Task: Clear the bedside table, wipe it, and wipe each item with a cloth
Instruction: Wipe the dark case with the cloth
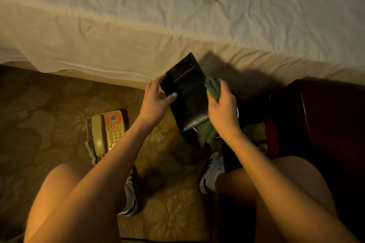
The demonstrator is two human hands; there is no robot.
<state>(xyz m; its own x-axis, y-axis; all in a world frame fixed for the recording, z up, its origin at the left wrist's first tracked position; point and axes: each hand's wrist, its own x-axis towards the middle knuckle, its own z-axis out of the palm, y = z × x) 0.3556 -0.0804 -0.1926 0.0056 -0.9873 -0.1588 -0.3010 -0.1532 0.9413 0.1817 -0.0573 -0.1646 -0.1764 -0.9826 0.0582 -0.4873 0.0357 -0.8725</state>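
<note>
Currently: item-wiping step, black folder in hand

1. Shoes (212,169): white with dark stripes, on the carpet (49,114), nearer than the folder and below it.
2. Telephone (107,132): beige, orange keypad panel, handset cradled. Lies on the carpet left of the folder, well apart from it, so it is off the table.
3. Left hand (156,100): fingers curled round the folder's left edge, thumb laid across its face. Holds it tilted, clear of the floor.
4. Black folder (187,92): flat, leather-look, closed. The thing under the wipe.
5. Right hand (223,108): clamped on a green cloth (213,87), bunched against the folder's right edge. The cloth's tail hangs below the folder's near corner.
6. Bedside table (316,116): dark red wood, near and right of the folder. Its top is lost in shadow.
7. Bed (177,16): pale creased sheet, beyond the folder.

Judgement: the item-wiping stage is under way. The next move probably calls for a steady left-hand brace while the cloth passes over the face, then a turn to reach the back.
</note>
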